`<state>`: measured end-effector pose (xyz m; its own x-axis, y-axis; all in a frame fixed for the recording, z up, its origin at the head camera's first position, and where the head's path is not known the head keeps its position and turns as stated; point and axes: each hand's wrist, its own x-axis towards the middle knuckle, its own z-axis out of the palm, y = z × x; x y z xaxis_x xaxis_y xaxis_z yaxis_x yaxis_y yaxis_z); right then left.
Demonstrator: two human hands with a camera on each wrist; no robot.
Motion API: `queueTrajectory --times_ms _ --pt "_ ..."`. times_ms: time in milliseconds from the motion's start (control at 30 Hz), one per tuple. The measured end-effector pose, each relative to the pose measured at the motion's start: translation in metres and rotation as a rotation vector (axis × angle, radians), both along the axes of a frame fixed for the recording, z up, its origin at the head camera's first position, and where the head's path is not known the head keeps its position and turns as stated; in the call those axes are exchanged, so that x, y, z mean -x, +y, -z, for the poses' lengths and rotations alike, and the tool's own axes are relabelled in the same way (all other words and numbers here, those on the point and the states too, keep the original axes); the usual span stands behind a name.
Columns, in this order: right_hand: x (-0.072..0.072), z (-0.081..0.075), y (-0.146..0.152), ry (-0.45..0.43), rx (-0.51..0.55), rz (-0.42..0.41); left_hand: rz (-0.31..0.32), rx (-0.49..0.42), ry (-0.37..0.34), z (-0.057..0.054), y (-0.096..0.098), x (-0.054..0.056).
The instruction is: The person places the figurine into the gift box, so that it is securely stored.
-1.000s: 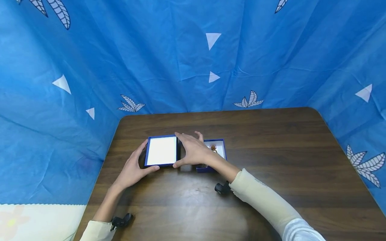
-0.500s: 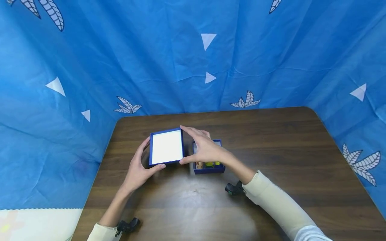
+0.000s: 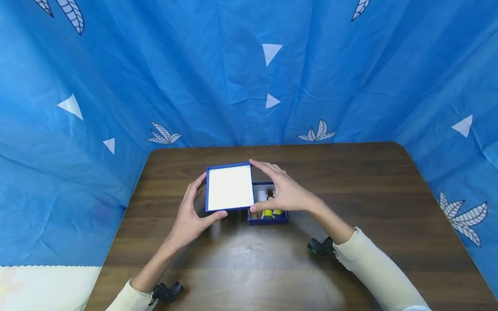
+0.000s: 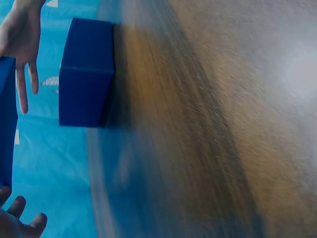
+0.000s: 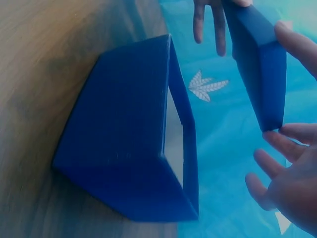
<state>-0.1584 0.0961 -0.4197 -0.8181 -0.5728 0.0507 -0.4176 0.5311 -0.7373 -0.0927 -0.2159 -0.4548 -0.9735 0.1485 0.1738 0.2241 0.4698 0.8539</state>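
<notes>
A shallow square box lid, blue at the edges and white on its face, is held off the table between both hands. My left hand grips its left side, thumb along the near edge. On the right side, fingertips and thumb of my right hand pinch the corners. The lid tilts slightly and overlaps the left part of an open blue box in the head view. Small figures with yellow parts lie inside the box, partly covered by my right hand. In the right wrist view the lid hangs above the box.
The brown wooden table has a blue printed curtain behind it and at both sides. A pale cloth lies beyond the left edge. Each wrist wears a small black camera, such as the right one.
Both hands have raised the lid and carried it right, from beside the box to partly over it. More of the figures in the box now shows.
</notes>
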Motion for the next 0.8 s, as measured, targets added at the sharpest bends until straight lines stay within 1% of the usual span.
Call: queueTrajectory --times_ms 100,267,533,633,800 --pt "-0.002 0.001 0.008 0.001 0.014 0.005 0.010 0.017 0.010 -0.003 0.005 -0.001" --pt "-0.004 0.000 0.023 0.000 0.023 0.013 0.048 0.061 0.025 -0.005 0.012 0.003" --pt "-0.010 0.002 0.049 -0.030 0.014 0.043 0.110 0.112 -0.012 -0.005 0.028 0.005" --pt "-0.013 0.001 0.056 -0.039 0.010 0.053 0.130 0.123 -0.013 -0.004 0.033 0.006" --pt "-0.016 0.000 0.070 -0.037 0.008 0.065 0.157 0.138 0.006 -0.004 0.044 0.011"
